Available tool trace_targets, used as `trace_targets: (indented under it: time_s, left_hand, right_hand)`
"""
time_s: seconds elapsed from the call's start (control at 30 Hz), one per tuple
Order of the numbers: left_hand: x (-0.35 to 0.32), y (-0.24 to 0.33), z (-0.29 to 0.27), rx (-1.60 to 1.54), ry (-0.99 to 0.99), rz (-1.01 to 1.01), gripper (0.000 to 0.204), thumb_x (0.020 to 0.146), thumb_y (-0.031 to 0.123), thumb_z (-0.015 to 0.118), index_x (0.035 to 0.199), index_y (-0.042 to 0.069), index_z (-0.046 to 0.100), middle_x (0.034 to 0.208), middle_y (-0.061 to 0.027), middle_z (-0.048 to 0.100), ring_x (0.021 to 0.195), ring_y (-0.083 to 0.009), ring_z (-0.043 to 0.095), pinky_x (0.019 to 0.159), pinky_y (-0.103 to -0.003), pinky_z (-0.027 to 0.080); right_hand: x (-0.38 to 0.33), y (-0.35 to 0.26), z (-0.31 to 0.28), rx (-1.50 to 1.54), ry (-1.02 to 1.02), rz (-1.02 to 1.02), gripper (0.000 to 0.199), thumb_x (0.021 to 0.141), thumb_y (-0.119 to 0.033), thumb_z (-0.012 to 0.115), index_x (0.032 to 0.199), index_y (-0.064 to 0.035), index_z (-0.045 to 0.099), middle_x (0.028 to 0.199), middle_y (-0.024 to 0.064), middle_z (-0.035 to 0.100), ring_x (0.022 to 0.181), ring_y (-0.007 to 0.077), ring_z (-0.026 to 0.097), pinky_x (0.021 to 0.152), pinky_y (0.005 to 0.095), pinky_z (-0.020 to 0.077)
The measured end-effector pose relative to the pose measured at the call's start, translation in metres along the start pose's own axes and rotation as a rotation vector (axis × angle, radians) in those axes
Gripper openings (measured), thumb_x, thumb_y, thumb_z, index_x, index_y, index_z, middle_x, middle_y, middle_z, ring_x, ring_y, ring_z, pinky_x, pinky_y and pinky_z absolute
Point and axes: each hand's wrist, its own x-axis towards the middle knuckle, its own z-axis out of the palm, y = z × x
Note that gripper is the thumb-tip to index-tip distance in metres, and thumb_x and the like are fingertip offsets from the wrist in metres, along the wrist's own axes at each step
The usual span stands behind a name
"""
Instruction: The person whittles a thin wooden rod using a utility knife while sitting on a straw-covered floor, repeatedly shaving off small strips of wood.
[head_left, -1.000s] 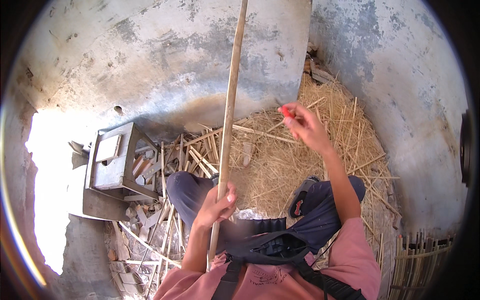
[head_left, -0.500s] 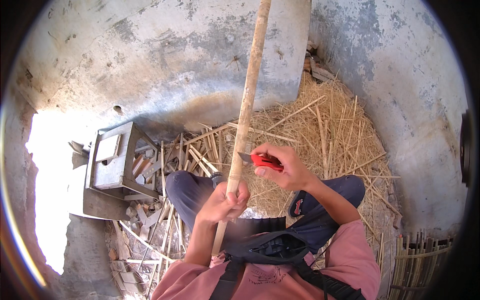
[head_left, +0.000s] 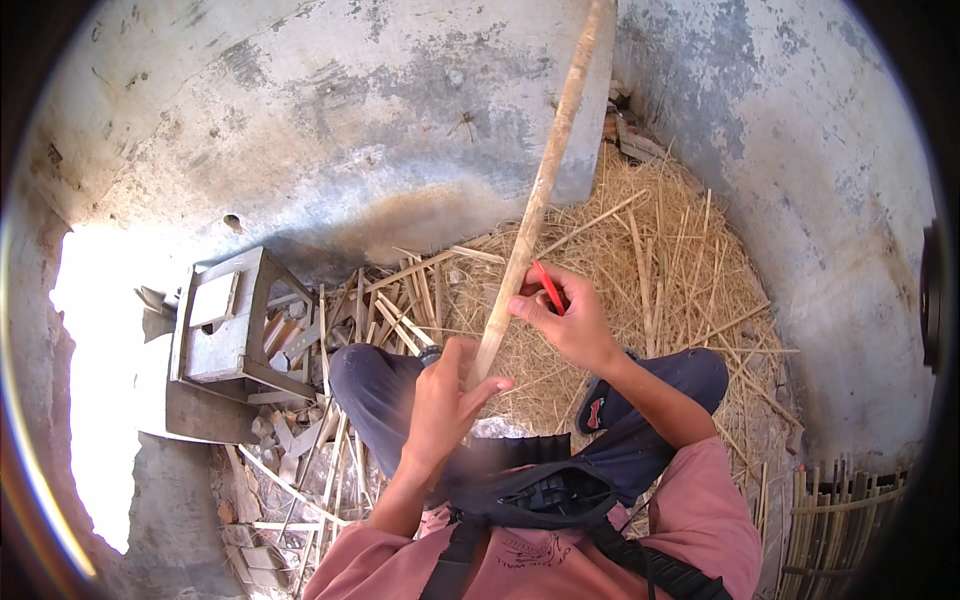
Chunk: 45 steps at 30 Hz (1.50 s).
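A long pale bamboo pole (head_left: pixel 540 190) slants from my lap up to the far right, its lower end between the thumb and fingers of my left hand (head_left: pixel 440 398). That hand is loosened, with the thumb spread away and the fingers alongside the pole. My right hand (head_left: pixel 580 322) is closed around a red-handled utility knife (head_left: pixel 549 288) beside the pole's middle. Its thumb tip touches the pole. The blade cannot be made out behind the pole and fingers.
Straw-like shavings (head_left: pixel 665 270) cover the floor ahead and to the right. Split bamboo strips (head_left: pixel 405 300) lie at the left, near a wooden box frame (head_left: pixel 225 325). Worn plaster walls (head_left: pixel 400 110) surround me. A slatted bamboo piece (head_left: pixel 835 530) stands at lower right.
The pole has shifted up and its top has swung right. My left hand has loosened from its fist around it. My right hand has turned the knife and brought its thumb against the pole.
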Motion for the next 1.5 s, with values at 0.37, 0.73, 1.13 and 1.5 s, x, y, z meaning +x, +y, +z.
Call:
trace_targets:
  time_s: [0.37,0.73,1.13,1.5]
  left_hand:
    - [-0.008,0.001,0.003,-0.291,0.005,-0.213,0.035,0.113,0.034,0.055,0.104,0.001,0.064,0.067,0.002,0.049,0.058,-0.0057,0.043,0.052,-0.027,0.036]
    - [-0.003,0.014,-0.002,-0.316,0.054,-0.125,0.031,0.105,0.029,0.071,0.098,0.0,0.063,0.062,0.0018,0.048,0.06,-0.0062,0.042,0.053,-0.028,0.037]
    - [-0.003,0.019,0.011,-0.064,0.169,-0.006,0.027,0.109,0.025,0.063,0.116,-0.001,0.065,0.063,-0.0128,0.056,0.05,-0.0223,0.052,0.051,-0.034,0.043]
    - [-0.001,0.009,0.014,-0.066,0.168,-0.019,0.034,0.113,0.031,0.055,0.119,-0.001,0.063,0.06,-0.0155,0.051,0.049,-0.031,0.052,0.051,-0.039,0.042]
  right_hand:
    - [0.004,-0.002,-0.013,-0.196,-0.054,-0.194,0.029,0.1,-0.027,0.074,0.114,-0.0015,0.071,0.083,0.0013,0.068,0.069,0.0089,0.062,0.064,0.0293,0.0496]
    - [-0.01,-0.008,0.001,-0.681,-0.12,-0.699,0.031,0.092,-0.028,0.081,0.109,-0.0034,0.074,0.08,0.0085,0.067,0.062,0.0246,0.067,0.053,0.034,0.0511]
    - [-0.019,-0.023,0.005,-0.889,-0.007,-0.789,0.032,0.092,-0.034,0.079,0.111,-0.0078,0.077,0.074,0.002,0.064,0.055,0.0185,0.061,0.049,0.0324,0.047]
    - [-0.013,-0.019,0.004,-0.966,0.056,-0.804,0.032,0.094,-0.037,0.077,0.111,-0.0102,0.078,0.07,0.0007,0.061,0.052,0.0174,0.058,0.048,0.0325,0.0448]
